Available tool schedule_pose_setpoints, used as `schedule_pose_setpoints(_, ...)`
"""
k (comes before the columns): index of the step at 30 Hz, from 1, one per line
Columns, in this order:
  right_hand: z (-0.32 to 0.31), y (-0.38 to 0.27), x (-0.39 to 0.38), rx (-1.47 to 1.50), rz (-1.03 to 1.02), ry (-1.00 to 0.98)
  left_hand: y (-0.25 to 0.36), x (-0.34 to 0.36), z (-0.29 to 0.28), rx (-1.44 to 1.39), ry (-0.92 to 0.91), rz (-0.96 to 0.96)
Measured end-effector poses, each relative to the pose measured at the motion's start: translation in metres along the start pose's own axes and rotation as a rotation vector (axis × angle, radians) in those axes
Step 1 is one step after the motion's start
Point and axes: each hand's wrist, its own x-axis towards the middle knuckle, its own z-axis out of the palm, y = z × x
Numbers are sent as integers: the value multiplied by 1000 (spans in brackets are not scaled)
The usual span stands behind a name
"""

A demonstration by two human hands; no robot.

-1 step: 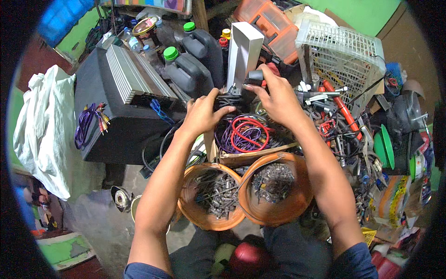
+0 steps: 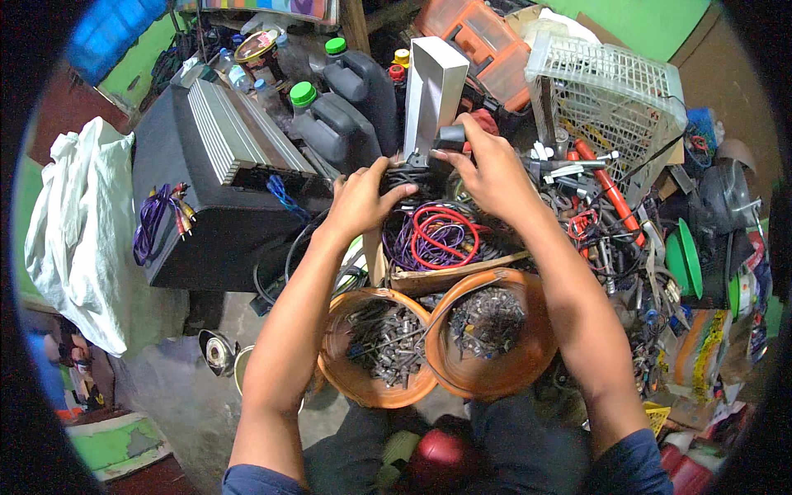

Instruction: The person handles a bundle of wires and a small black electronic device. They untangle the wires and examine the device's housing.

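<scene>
My left hand (image 2: pixel 363 198) is closed around a bundle of coiled black cable (image 2: pixel 407 176), thumb across its side. Close by on the right, my right hand (image 2: pixel 493 169) pinches a small black block (image 2: pixel 450 137), perhaps a power adapter, between thumb and fingers. Whether the block is joined to the cable, I cannot tell. Both hands are above an open box (image 2: pixel 429 280) holding purple cables (image 2: pixel 404 243) and a looped red cable (image 2: pixel 452 224). A tall, narrow white box (image 2: pixel 436 66) stands just beyond my hands.
Two orange tubs (image 2: pixel 355 394) (image 2: pixel 503 381) of small metal parts sit between my forearms. Left are a large black box (image 2: pixel 223 247) and a white sack (image 2: pixel 78 231). Black jugs (image 2: pixel 342 132) stand behind; a white plastic basket (image 2: pixel 606 74) and heaped tools (image 2: pixel 610 198) lie right.
</scene>
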Motion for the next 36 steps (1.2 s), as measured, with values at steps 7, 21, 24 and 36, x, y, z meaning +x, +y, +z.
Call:
schedule_pose_setpoints(7,-1,-11,3,-93,24,-89,11,1,14,179,8,86)
schedule_pose_setpoints(21,-45,-15,-16,-95,107,-69,-2,8,5,98,-183,78)
schedule_pose_setpoints(24,-53,-27,-12,-152,20,-38,17,9,-12,159,-296,58)
schedule_pose_setpoints(36,3,2,-14,-107,96,12,2,37,23,-93,-135,-177)
